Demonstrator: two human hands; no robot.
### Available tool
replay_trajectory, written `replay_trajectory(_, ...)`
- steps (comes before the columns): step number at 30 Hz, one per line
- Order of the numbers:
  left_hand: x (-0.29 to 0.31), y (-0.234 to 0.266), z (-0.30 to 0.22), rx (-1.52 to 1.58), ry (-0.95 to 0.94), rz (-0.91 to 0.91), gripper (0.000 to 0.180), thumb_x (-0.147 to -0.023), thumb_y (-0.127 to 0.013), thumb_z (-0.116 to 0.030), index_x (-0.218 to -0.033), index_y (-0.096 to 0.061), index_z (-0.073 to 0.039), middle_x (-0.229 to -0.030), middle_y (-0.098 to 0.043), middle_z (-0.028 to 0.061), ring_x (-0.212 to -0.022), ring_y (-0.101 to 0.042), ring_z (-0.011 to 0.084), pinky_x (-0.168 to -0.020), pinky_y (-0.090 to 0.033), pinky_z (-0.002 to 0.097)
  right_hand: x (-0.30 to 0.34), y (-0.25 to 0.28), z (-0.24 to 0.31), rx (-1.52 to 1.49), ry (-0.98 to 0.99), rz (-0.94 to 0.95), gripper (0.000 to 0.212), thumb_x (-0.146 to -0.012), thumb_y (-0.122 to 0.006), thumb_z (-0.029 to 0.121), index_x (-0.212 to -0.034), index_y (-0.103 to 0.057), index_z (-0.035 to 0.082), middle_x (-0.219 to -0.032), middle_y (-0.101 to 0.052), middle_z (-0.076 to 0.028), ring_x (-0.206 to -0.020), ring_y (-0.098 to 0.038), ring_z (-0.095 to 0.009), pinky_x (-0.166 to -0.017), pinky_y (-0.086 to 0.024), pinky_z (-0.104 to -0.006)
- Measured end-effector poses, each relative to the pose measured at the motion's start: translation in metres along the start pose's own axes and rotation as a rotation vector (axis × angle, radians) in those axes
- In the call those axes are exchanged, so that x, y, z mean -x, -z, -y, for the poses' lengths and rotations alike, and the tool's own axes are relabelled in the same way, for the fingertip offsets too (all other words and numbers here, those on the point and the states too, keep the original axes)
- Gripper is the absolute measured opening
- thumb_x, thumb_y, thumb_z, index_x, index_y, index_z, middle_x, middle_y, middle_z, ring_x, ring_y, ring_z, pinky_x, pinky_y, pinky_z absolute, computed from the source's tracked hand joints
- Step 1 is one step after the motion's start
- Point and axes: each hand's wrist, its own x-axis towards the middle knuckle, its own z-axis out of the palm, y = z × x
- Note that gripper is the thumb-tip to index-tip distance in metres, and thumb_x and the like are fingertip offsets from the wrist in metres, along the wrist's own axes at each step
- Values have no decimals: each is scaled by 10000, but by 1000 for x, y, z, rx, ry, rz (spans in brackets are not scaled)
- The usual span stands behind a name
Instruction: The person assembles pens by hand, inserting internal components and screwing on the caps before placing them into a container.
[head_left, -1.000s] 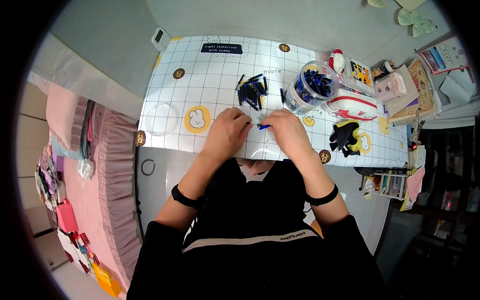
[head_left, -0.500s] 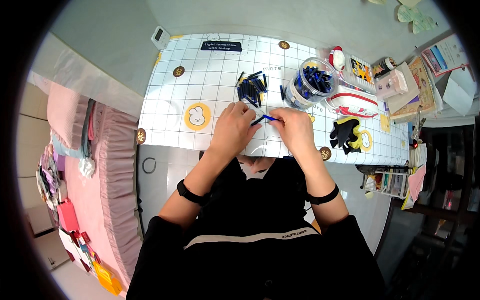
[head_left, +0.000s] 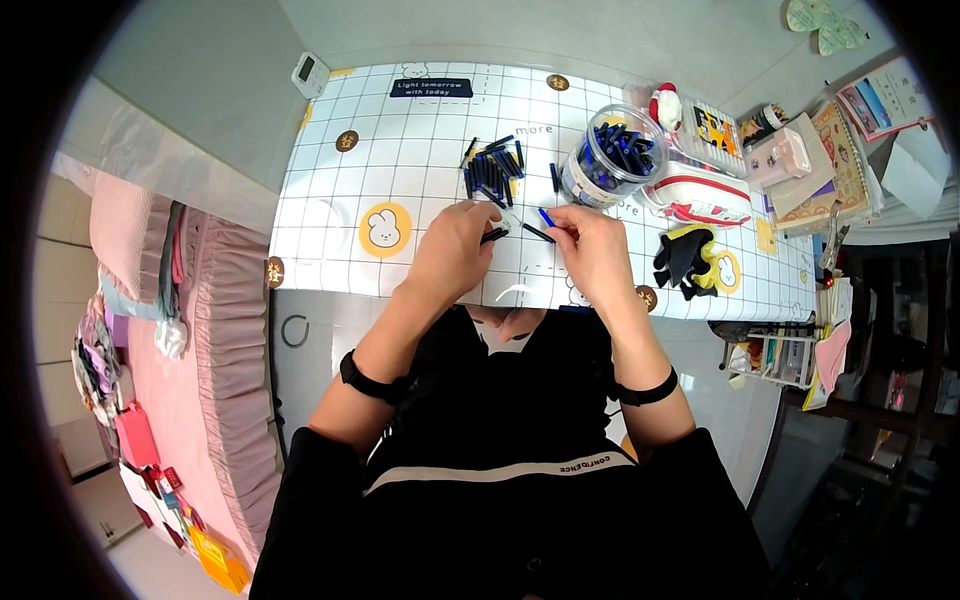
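Over the near middle of the table, my left hand (head_left: 452, 250) is closed, its fingertips pinching a short dark tube that looks like an ink cartridge (head_left: 493, 236). A hand's breadth to the right, my right hand (head_left: 595, 250) pinches a bright blue cartridge (head_left: 546, 217) between thumb and fingers. Between the hands, close to the right thumb, another dark cartridge (head_left: 538, 233) slants on the table. Beyond my left fingers sits a loose pile of dark cartridges (head_left: 492, 172), with a single cartridge (head_left: 555, 178) apart from it. A clear round jar (head_left: 590, 178) of similar blue and black cartridges stands right of that.
The table (head_left: 330, 185) has a white grid cover. Right of the jar lie a white and red pouch (head_left: 700, 195) and a black and yellow cloth item (head_left: 685, 262). Books and papers (head_left: 840, 165) stand at the right end; a small white timer (head_left: 310, 74) is far left.
My hands have drawn apart, and the two cartridges whose ends met between them are separated. The blue one now tilts up in my right fingers. The view has shifted slightly.
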Motion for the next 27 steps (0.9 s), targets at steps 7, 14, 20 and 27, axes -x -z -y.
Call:
replay_trajectory(7,-10,6,-2,-14,72,135,161,-582,-538,40,-741,-528,13,-674,-540,136,-655,-530,274,-590,-429,321,-1,-3,5,108,33,53,104,-649,-544,5,-752,-562,7,-700,-550,-121,-641,-538,-251,-566,-433,-304)
replay_trajectory(14,-11,4,-7,-259,-15,123,110,-596,-540,38,-704,-529,20,-715,-543,150,-646,-529,285,-587,-425,335,-7,-12,9,411,88,150,114,-631,-552,13,-745,-559,10,-721,-524,-99,-670,-518,-276,-593,-425,-343)
replay_trajectory(20,-9,18,3,115,8,-46,161,-630,-543,25,-790,-558,4,-713,-547,139,-628,-532,251,-569,-431,297,-5,-11,4,-49,85,14,111,-674,-540,-10,-784,-537,-1,-717,-515,-101,-633,-522,-217,-586,-426,-273)
replay_trajectory(27,6,-5,10,497,87,-164,189,-679,-584,-7,-863,-540,4,-762,-573,65,-705,-552,116,-662,-439,223,1,-34,9,-348,107,-62,140,-676,-551,-13,-807,-505,-3,-689,-507,-88,-604,-515,-181,-549,-415,-250)
